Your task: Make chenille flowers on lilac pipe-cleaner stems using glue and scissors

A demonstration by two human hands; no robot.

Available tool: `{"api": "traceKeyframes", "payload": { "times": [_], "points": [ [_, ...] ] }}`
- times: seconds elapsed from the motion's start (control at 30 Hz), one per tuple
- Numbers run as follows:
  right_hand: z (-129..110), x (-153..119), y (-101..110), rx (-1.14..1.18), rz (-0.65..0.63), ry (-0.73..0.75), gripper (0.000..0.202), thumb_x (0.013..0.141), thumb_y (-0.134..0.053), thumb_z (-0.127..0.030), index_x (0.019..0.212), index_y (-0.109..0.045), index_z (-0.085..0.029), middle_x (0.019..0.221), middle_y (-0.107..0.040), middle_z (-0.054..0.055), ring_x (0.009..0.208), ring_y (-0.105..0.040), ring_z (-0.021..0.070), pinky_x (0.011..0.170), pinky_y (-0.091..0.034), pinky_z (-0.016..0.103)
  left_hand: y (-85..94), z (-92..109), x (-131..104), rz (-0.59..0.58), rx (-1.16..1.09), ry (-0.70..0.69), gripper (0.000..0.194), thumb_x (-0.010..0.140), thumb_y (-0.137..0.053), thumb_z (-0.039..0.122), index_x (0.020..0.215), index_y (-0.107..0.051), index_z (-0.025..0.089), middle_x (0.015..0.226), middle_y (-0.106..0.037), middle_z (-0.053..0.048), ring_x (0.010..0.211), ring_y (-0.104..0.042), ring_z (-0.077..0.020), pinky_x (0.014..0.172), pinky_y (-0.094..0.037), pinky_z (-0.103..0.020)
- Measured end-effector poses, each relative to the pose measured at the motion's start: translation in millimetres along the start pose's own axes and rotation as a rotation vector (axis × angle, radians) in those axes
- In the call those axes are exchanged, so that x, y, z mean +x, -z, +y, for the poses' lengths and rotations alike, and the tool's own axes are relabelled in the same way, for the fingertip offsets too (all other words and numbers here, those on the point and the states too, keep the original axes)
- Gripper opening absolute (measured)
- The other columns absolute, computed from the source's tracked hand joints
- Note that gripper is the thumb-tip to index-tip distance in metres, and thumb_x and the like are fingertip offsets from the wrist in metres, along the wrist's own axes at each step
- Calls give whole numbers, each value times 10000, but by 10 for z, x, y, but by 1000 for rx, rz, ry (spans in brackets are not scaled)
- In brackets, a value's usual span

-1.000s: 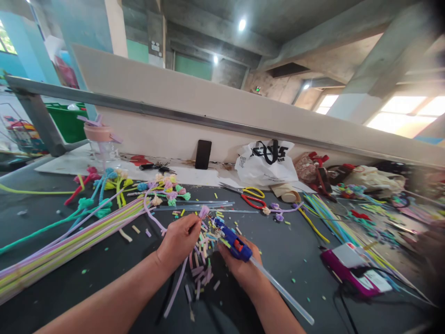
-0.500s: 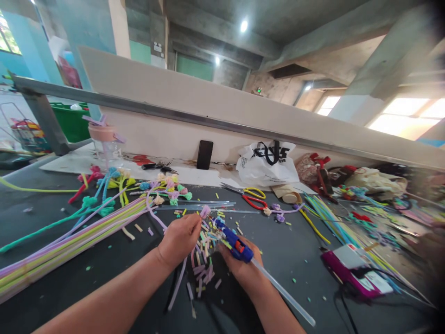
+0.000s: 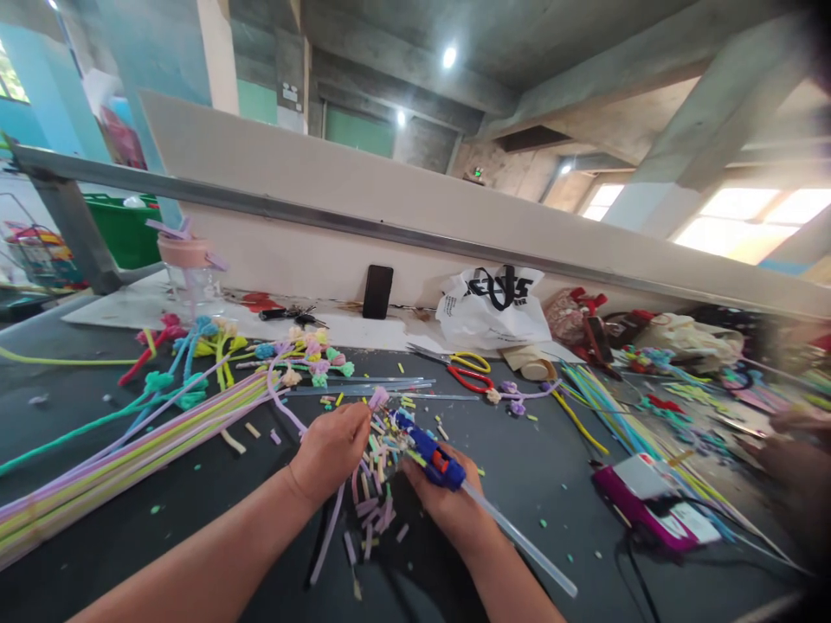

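Observation:
My left hand point(image 3: 332, 452) is closed in a pinch around a lilac pipe-cleaner flower point(image 3: 378, 397), whose fuzzy head sticks up past the fingertips. A lilac stem point(image 3: 329, 536) hangs below that hand. In my right hand point(image 3: 447, 497) is a blue hot glue gun point(image 3: 428, 450), its nozzle pointing up and left, close to the flower. A long clear glue stick point(image 3: 519, 541) juts from the gun's rear. Under and between both hands lies a pile of short pastel pipe-cleaner pieces point(image 3: 373, 510).
Long pipe cleaners point(image 3: 130, 459) lie bundled at left, near finished flowers point(image 3: 318, 355). Behind are scissors point(image 3: 468, 374), a phone point(image 3: 377, 292), a white bag point(image 3: 493, 307) and a cup point(image 3: 191, 272). A magenta box point(image 3: 655, 502) with a cable sits right. Another person's hand point(image 3: 789, 450) blurs at the right edge.
The whole view has shifted slightly to the left. My hands, the flower and the glue gun keep nearly the same places over the pile. The other person's hand at the right has moved.

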State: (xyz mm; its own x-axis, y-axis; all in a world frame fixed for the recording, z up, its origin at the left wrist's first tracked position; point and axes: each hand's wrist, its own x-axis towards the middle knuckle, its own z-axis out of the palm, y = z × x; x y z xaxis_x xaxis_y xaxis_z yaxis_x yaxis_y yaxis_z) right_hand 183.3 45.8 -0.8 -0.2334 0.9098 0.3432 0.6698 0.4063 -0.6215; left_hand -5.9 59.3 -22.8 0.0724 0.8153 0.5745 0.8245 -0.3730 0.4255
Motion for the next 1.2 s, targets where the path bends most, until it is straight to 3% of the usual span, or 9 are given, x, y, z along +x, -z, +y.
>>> {"api": "traceKeyframes", "payload": {
  "times": [0.2, 0.3, 0.4, 0.57, 0.73, 0.87, 1.03, 1.13, 1.2],
  "points": [
    [53, 8, -51, 86, 62, -65, 218, 699, -564, -345, 576, -514, -172, 520, -495, -17, 479, -443, 109, 436, -349, 212, 12, 37, -17, -4, -3, -15, 225, 848, -376, 197, 644, -471, 197, 598, -514, 1, 555, -487, -116, 557, -327, -228],
    [83, 11, -59, 174, 116, -133, 243, 689, -587, -378, 578, -505, -178, 495, -499, -20, 461, -439, 108, 426, -354, 213, 11, 39, -14, 11, -148, 29, 220, 837, -399, 207, 644, -503, 190, 592, -520, 6, 552, -486, -106, 555, -336, -215],
    [86, 13, -41, 247, 91, -185, 266, 696, -594, -407, 581, -499, -187, 455, -505, -22, 440, -457, 117, 425, -367, 221, 0, 49, 4, -26, -426, 186, 191, 826, -440, 274, 691, -543, 187, 567, -512, 27, 488, -484, -87, 497, -353, -195],
    [58, 16, -5, 262, 102, -245, 287, 700, -582, -436, 555, -495, -204, 388, -468, -33, 395, -459, 130, 424, -371, 242, -14, 77, 67, -204, -998, 521, 253, 796, -498, 367, 632, -495, 173, 437, -457, 56, 337, -446, -84, 351, -331, -186],
    [88, 19, 5, 253, 129, -252, 289, 720, -553, -441, 556, -507, -207, 376, -449, -33, 387, -455, 136, 425, -360, 254, 31, 52, 96, -305, -1537, 609, 185, 764, -580, 327, 743, -531, 150, 552, -528, 46, 336, -437, -52, 303, -272, -154],
    [117, 44, 17, 157, 142, -198, 257, 713, -566, -428, 603, -525, -199, 453, -506, -11, 450, -490, 147, 459, -377, 258, 41, 7, 87, -394, -1695, 632, 169, 765, -596, 292, 759, -523, 141, 556, -526, 40, 318, -414, -36, 291, -232, -141],
    [188, 152, 345, -92, 38, -222, 222, 681, -606, -398, 748, -582, -188, 646, -601, 26, 608, -563, 185, 552, -409, 273, 24, -29, 85, -471, -1733, 616, 160, 774, -597, 268, 750, -524, 128, 560, -525, 32, 320, -399, -11, 317, -236, -123],
    [379, 177, 666, -346, -54, -64, 255, 675, -616, -345, 867, -563, -185, 842, -600, 55, 783, -563, 202, 692, -425, 300, 36, -30, 87, -530, -1745, 614, 152, 780, -594, 259, 764, -527, 124, 583, -530, 26, 323, -373, 9, 320, -216, -107],
    [579, 141, 849, -389, -94, -46, 316, 622, -655, -273, 898, -549, -162, 904, -575, 77, 842, -546, 211, 746, -423, 315, 48, -28, 88, -562, -1743, 606, 145, 787, -586, 253, 774, -532, 119, 584, -527, 27, 319, -349, 21, 318, -197, -99]
  ]
}}
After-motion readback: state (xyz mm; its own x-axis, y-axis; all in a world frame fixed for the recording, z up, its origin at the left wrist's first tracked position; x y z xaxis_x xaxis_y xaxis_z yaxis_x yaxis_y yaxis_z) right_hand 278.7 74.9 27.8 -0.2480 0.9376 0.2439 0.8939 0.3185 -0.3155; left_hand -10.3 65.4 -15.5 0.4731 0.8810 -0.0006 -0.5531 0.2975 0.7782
